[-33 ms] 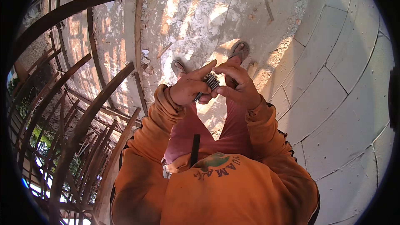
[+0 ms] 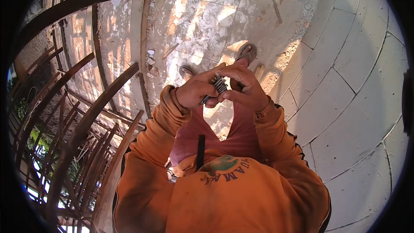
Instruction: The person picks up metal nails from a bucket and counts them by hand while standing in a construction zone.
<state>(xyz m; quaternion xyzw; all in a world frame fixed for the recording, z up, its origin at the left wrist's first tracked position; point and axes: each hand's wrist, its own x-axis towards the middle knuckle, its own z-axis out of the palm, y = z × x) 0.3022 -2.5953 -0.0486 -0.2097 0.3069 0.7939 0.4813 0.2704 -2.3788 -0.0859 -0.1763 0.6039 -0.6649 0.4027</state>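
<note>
My left hand (image 2: 195, 91) is closed around a small bunch of nails (image 2: 220, 86), which look like grey metal with their heads toward the top. They are held in front of my thighs, above the floor. My right hand (image 2: 246, 87) meets it from the right, with its fingers curled over the top end of the bunch and its thumb below. Those right fingertips touch or nearly touch the nails; whether they pinch a single one is hidden. Orange sleeves cover both forearms.
A wall of large pale blocks (image 2: 345, 121) rises on the right. Curved-looking dark wooden poles (image 2: 82, 133) crowd the left side. Wood scraps (image 2: 274, 4) and rubble lie on the dusty floor (image 2: 207, 21), near my sandalled feet (image 2: 246, 52).
My right fingers have come slightly closer over the nail heads, and the left fingertips have drawn in toward them. The view has shifted a little; the nails stay in my left hand.
</note>
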